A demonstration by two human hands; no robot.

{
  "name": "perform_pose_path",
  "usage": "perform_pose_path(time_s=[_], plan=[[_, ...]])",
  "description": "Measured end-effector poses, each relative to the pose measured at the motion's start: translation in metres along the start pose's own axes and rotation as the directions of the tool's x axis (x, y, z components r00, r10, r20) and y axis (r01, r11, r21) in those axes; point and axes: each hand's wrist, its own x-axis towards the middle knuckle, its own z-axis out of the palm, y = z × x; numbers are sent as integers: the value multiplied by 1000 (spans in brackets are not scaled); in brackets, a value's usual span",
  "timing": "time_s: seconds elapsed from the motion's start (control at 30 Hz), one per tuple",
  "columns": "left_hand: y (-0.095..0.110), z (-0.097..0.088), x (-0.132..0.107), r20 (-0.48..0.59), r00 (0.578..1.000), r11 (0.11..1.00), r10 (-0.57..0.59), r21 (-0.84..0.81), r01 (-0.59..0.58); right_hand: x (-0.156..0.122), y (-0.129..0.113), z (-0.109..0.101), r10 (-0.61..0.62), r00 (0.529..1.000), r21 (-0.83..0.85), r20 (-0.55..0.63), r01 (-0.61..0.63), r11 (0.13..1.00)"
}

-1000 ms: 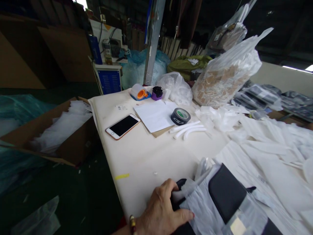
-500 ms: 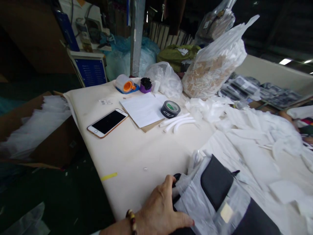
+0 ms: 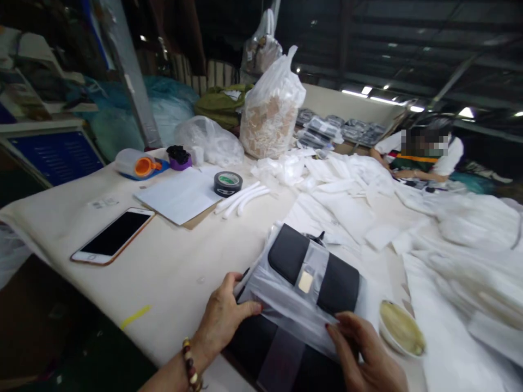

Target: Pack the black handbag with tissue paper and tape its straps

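A black flap handbag (image 3: 338,287) lies tilted on the table in front of me, with a translucent white wrapping sheet (image 3: 281,310) over its front below the flap. A band of the same pale material crosses the flap around a gold-coloured clasp (image 3: 305,282). My left hand (image 3: 224,313) is closed on the bag's left edge, thumb on the sheet and fingers behind. At the lower right, my right hand (image 3: 363,348) pinches the sheet's edge near the flap's corner. More black material (image 3: 255,337) with a translucent strip shows below; whether it belongs to the same bag I cannot tell.
On the left lie a phone (image 3: 114,234), white paper (image 3: 175,196), black tape (image 3: 227,184) and white tubes (image 3: 245,198). A small bowl (image 3: 402,328) stands at right. White sheets (image 3: 343,209) and a stuffed plastic bag (image 3: 272,114) lie beyond. A co-worker (image 3: 425,152) sits far right.
My view has swung to the right, bringing the bowl and co-worker in. My right hand has appeared and pinches the sheet. My left hand stays on the bag.
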Motion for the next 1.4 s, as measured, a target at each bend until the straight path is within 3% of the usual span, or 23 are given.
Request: perform_pose_path(time_s=[0.1,0.2,0.27,0.33,0.37,0.4,0.43,0.5,0.53,0.57,0.6,0.63,0.77,0.83,0.93,1.03,1.13,1.2,1.27,1.33,1.4], plan=[[-4,0,4,5,1000,998,19,65,-19,5,-2,2,-120,993,-33,13,120,992],[-12,-2,8,37,996,985,75,152,-80,5,-3,9,-114,993,-33,-10,113,993],[-17,-3,8,17,987,952,160,260,-159,5,-5,11,-91,996,-20,-1,91,996],[-18,-3,5,-84,936,854,342,443,-273,6,-7,11,-56,998,0,19,56,998],[-15,-3,3,-126,869,764,479,548,-341,6,-8,10,-35,999,15,30,35,999],[-11,-2,0,-133,766,640,629,648,-413,7,-8,9,-18,999,28,38,17,999],[-6,0,-4,-87,632,484,770,724,-491,8,-9,8,-4,999,37,41,3,999],[6,6,-9,126,350,142,928,750,-646,9,-8,7,10,999,44,36,-11,999],[11,11,-11,231,237,5,944,705,-710,9,-8,6,14,999,43,30,-15,999],[15,16,-11,312,155,-90,937,646,-758,8,-8,7,16,1000,41,23,-17,999],[18,22,-11,361,103,-144,927,595,-791,8,-8,8,16,1000,39,14,-16,999],[19,27,-10,383,77,-166,921,564,-809,7,-9,9,13,1000,34,5,-13,999],[15,44,-3,376,1,-231,926,572,-787,4,-14,14,-24,999,12,-24,24,1000],[14,47,-2,399,-50,-297,916,588,-752,3,-14,8,-36,999,93,-30,39,995],[15,48,-3,442,-75,-364,894,618,-697,-4,-4,-20,-2,994,293,-109,34,956],[16,49,-4,438,-69,-362,896,634,-683,-17,23,-60,147,971,289,-190,-87,953],[15,52,-4,397,-75,-335,915,639,-692,-34,50,-81,307,951,180,15,-305,935],[14,53,-4,378,-75,-322,923,646,-692,-44,60,-79,376,917,82,135,-388,918],[14,54,-4,369,-71,-312,927,651,-692,-49,65,-70,409,898,15,165,-417,909],[14,54,-4,360,-70,-305,930,653,-693,-49,68,-64,429,890,49,151,-441,896],[15,54,-5,356,-72,-304,932,655,-692,-45,69,-67,468,863,221,194,-503,836]])
